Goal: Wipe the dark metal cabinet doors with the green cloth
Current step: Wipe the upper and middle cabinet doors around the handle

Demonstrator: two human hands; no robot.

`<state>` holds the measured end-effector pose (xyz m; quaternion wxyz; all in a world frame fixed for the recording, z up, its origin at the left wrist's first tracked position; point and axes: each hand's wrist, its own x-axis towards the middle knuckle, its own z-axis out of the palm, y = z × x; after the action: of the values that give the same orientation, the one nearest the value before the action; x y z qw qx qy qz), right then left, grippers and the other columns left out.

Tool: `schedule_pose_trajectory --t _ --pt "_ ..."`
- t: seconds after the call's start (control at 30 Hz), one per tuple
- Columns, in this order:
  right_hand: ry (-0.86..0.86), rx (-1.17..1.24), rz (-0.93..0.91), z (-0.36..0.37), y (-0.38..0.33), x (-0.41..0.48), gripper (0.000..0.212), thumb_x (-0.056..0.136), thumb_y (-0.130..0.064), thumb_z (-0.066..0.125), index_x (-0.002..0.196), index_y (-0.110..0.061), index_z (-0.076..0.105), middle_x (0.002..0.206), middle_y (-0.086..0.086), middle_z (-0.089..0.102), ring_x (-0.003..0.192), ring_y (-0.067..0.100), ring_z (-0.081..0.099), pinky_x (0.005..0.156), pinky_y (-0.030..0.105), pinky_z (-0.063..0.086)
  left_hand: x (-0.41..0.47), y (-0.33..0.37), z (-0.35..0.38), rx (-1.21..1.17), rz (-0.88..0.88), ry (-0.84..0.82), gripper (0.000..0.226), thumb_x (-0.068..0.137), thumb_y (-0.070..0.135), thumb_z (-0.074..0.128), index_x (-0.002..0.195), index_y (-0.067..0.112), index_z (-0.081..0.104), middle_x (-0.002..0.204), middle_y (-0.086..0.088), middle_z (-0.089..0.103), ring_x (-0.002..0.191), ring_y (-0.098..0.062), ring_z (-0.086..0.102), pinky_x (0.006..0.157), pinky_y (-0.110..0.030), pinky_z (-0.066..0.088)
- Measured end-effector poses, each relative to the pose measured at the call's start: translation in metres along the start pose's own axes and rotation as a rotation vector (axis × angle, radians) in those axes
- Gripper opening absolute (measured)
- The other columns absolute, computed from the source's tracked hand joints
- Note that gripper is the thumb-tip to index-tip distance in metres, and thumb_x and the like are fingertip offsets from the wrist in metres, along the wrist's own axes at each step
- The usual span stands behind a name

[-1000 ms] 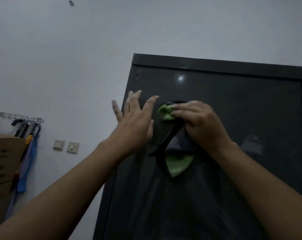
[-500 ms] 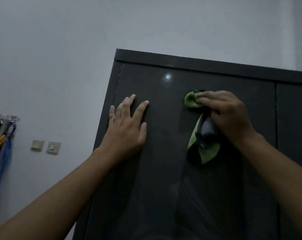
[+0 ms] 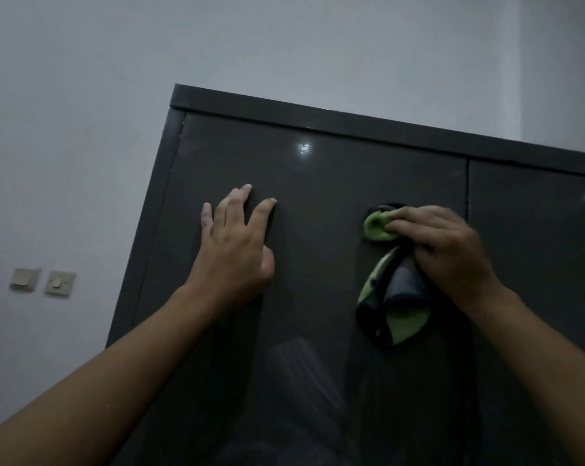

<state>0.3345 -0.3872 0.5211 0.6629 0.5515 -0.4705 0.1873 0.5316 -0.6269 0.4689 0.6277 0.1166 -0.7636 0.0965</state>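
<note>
On the wall-side of a dim room, head view: one dark metal cabinet (image 3: 318, 331) with two doors visible, a left door (image 3: 318, 183) taking most of the frame and a right door (image 3: 536, 264) cut off by the frame edge, with a thin vertical seam between them. One green cloth (image 3: 395, 297). Two bare hands and forearms. Two wall switches (image 3: 42, 281) side by side on the pale wall (image 3: 82, 95), left of the cabinet and well apart from it. One bright light glint near the top of the left door.

No open containers; both doors closed, inside of the cabinet not visible.

Left hand (image 3: 235, 247) is flat against the left door, palm down, fingers spread and pointing up, holding nothing; it sits near the door's left side, below the top rim. Left forearm runs in from the lower left corner.

Right hand (image 3: 442, 250) is closed around the green cloth, pressing it to the left door just left of the seam. A green bunch of the cloth pokes out at the fingertips (image 3: 398, 223); the rest hangs below the palm in a fold showing green with dark trim and a grey patch. Right forearm comes in from the lower right.

The two hands are at about the same height, well apart on the same door. Faint reflection on the glossy lower door, too murky to read.
</note>
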Motion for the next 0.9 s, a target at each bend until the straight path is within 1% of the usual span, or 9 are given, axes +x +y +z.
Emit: schedule_pose_trajectory --t 0.07,0.13,0.27,0.43,0.5,0.57,0.63,0.7,0.9 --pt "0.095 -0.045 0.149 -0.003 0.012 -0.007 0.039 0.079 0.002 0.046 0.102 -0.006 0.077 0.114 0.004 0.071 0.101 0.027 0.061 0.101 0.02 0.037 0.002 0.006 0.001 0.006 -0.035 0.016 0.068 0.08 0.015 0.056 0.145 0.017 0.038 0.153 -0.019 0.025 0.144 -0.036 0.021 0.116 -0.062 0.009" --pt "0.126 -0.059 0.162 0.003 0.007 -0.018 0.039 0.079 0.003 0.046 0.102 -0.004 0.077 0.112 0.009 0.072 0.101 0.025 0.058 0.099 0.025 0.04 0.003 0.011 0.002 0.003 -0.062 0.024 0.066 0.08 0.014 0.055 0.143 0.017 0.038 0.153 -0.019 0.026 0.145 -0.035 0.02 0.116 -0.06 0.008" --pt "0.007 0.039 -0.032 0.006 -0.012 -0.059 0.035 0.09 -0.002 0.046 0.105 -0.009 0.077 0.118 0.001 0.071 0.102 0.025 0.063 0.094 0.04 0.048 0.001 0.013 0.009 -0.019 -0.082 0.054 0.06 0.082 0.017 0.051 0.14 0.017 0.039 0.15 -0.019 0.029 0.145 -0.036 0.02 0.116 -0.062 0.009" --pt "-0.105 0.044 -0.247 -0.011 0.001 -0.055 0.029 0.094 -0.005 0.054 0.106 -0.016 0.078 0.122 -0.006 0.07 0.105 0.021 0.066 0.087 0.041 0.05 -0.005 0.004 0.015 0.025 -0.065 0.095 0.063 0.081 0.031 0.036 0.142 0.019 0.043 0.149 -0.015 0.033 0.144 -0.033 0.025 0.118 -0.059 0.013" --pt "-0.053 0.021 -0.146 -0.008 0.007 -0.042 0.033 0.092 -0.004 0.05 0.11 -0.015 0.076 0.125 -0.002 0.069 0.103 0.027 0.066 0.088 0.044 0.05 -0.006 0.001 0.012 0.043 -0.055 0.087 0.062 0.083 0.032 0.036 0.143 0.021 0.043 0.15 -0.014 0.033 0.143 -0.033 0.027 0.118 -0.057 0.016" --pt "-0.001 0.017 0.055 -0.002 0.001 -0.035 0.044 0.082 -0.004 0.048 0.116 -0.012 0.073 0.129 0.002 0.066 0.105 0.032 0.062 0.093 0.046 0.049 -0.006 -0.001 0.008 0.07 -0.047 0.062 0.062 0.084 0.035 0.036 0.145 0.022 0.042 0.15 -0.014 0.033 0.143 -0.032 0.028 0.118 -0.056 0.019" --pt "-0.034 0.032 0.138 0.005 -0.018 -0.038 0.055 0.073 -0.011 0.046 0.123 -0.011 0.069 0.135 0.003 0.062 0.112 0.031 0.056 0.099 0.046 0.045 -0.006 -0.002 0.005 0.09 -0.044 0.035 0.062 0.085 0.037 0.036 0.145 0.023 0.041 0.151 -0.015 0.033 0.142 -0.033 0.029 0.117 -0.058 0.023" --pt "-0.101 0.08 0.025 0.009 -0.036 -0.05 0.056 0.072 -0.013 0.049 0.124 -0.012 0.069 0.135 0.002 0.062 0.114 0.029 0.056 0.098 0.045 0.045 -0.006 -0.001 0.003 0.115 -0.044 0.001 0.061 0.087 0.038 0.036 0.146 0.025 0.039 0.152 -0.015 0.032 0.141 -0.033 0.03 0.114 -0.061 0.026" --pt "-0.235 0.141 -0.364 0.006 -0.041 -0.079 0.034 0.084 -0.013 0.056 0.111 -0.023 0.075 0.126 -0.01 0.067 0.105 0.021 0.064 0.087 0.04 0.048 -0.021 -0.008 -0.008 0.106 -0.144 -0.101 0.051 0.101 0.042 0.04 0.15 0.037 0.03 0.158 -0.004 0.025 0.142 -0.03 0.025 0.112 -0.066 0.023"
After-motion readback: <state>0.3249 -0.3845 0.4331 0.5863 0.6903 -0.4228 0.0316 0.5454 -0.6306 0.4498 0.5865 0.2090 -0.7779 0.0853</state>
